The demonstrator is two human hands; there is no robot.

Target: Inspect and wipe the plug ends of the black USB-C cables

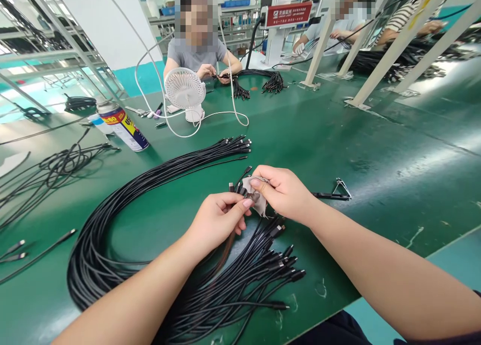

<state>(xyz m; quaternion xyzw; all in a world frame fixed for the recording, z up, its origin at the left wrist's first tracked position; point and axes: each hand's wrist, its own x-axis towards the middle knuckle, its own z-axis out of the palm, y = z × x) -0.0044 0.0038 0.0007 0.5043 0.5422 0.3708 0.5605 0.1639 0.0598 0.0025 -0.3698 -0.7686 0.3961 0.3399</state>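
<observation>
Head view: a few cable ends (232,187) are held in the left hand (218,217), closed around them with thumb and fingers, while a grey cloth (260,206) is pinched by the right hand (281,190), thumb over fingers. The connectors are pointed up and away from the wearer, projecting just beyond the left fingertips and beside the cloth; their long axis is tilted, with the cables led down below the left hand. Whether the cloth is also gripped by the left thumb cannot be told. On the green table (376,149), the black cable bundle (88,250) is curved in a U, its opening turned right; the hands are placed between its far ends and its near ends. Beyond it, a white fan (185,88) and a spray can (131,129) are seen.
</observation>
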